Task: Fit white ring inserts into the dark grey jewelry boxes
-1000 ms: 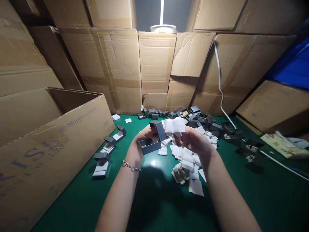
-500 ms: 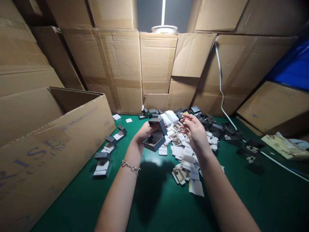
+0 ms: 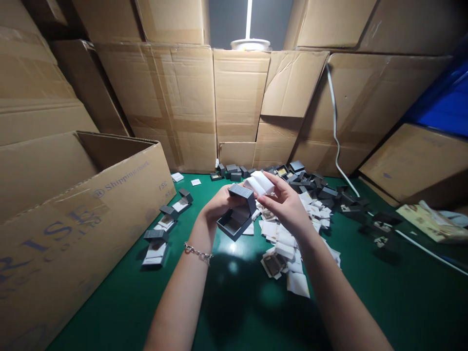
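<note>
My left hand (image 3: 216,204) is closed round a small dark grey jewellery box (image 3: 236,222), its hinged lid up and its inside facing me. Just behind that lid is a folded white card insert (image 3: 259,184), pinched between the thumb and fingers of my right hand (image 3: 290,204). The left fingertips are partly hidden by the box, so whether they also touch the insert I cannot tell. Beneath my right hand lies a loose heap of white card inserts (image 3: 285,239) on the green tabletop (image 3: 234,312).
Several opened grey boxes with white inserts (image 3: 155,253) stand in a row at left, beside a large open carton (image 3: 109,185). More dark boxes (image 3: 318,185) are piled at back right. Stacked cartons (image 3: 175,97) wall the back; a white cable (image 3: 334,117) hangs down at right.
My right hand has moved left and down onto the white insert and closed on it. The grey box in my left hand has dropped slightly and tilted a little.
</note>
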`<control>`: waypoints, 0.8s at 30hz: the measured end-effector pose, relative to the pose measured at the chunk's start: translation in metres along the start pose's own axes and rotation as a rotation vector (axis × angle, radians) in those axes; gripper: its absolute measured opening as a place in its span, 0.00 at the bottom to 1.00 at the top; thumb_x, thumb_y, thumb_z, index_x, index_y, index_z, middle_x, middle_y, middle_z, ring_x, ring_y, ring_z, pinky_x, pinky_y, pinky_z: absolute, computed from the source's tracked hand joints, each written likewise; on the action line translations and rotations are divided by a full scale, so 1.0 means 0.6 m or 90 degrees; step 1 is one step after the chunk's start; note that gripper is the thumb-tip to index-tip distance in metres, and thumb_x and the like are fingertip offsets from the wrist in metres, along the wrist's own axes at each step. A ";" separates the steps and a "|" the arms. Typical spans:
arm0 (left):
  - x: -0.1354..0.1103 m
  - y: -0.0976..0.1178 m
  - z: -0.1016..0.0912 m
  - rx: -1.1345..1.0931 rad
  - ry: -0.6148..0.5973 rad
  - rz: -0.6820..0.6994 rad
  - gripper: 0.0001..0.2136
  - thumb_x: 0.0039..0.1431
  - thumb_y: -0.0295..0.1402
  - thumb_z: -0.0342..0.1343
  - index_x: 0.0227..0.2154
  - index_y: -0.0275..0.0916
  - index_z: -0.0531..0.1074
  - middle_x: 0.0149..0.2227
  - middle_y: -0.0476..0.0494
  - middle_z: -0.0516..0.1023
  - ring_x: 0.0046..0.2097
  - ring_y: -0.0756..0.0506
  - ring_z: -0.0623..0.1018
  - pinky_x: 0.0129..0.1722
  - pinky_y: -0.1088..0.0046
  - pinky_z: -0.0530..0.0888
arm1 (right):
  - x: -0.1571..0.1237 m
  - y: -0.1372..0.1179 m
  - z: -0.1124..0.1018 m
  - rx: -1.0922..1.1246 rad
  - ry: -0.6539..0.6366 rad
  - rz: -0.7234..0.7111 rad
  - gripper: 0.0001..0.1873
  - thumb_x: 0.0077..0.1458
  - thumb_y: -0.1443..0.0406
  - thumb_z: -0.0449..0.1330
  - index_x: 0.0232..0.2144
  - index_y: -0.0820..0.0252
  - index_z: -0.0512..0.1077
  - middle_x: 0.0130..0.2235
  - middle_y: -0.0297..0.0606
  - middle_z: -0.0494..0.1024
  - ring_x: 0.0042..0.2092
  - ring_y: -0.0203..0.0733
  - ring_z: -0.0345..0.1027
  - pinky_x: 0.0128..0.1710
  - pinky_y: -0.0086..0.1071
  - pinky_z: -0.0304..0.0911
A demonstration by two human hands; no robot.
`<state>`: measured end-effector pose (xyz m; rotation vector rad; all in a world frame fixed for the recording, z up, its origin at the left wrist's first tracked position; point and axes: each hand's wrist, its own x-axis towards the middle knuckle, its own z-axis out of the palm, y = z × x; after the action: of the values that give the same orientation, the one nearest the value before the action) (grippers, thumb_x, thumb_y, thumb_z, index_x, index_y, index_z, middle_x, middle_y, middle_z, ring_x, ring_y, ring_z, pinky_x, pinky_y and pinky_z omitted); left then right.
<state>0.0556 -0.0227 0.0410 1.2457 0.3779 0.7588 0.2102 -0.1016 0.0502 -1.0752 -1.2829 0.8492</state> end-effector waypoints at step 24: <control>-0.007 -0.005 -0.011 0.041 -0.134 -0.092 0.24 0.23 0.45 0.74 0.21 0.32 0.75 0.28 0.42 0.76 0.31 0.49 0.74 0.32 0.79 0.70 | -0.007 -0.012 -0.008 -0.033 -0.024 -0.021 0.24 0.43 0.67 0.58 0.46 0.59 0.62 0.50 0.44 0.66 0.49 0.46 0.66 0.45 0.38 0.67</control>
<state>0.0496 -0.0213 0.0359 1.3293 0.3176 0.4892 0.2142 -0.1086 0.0557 -1.0807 -1.3561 0.8188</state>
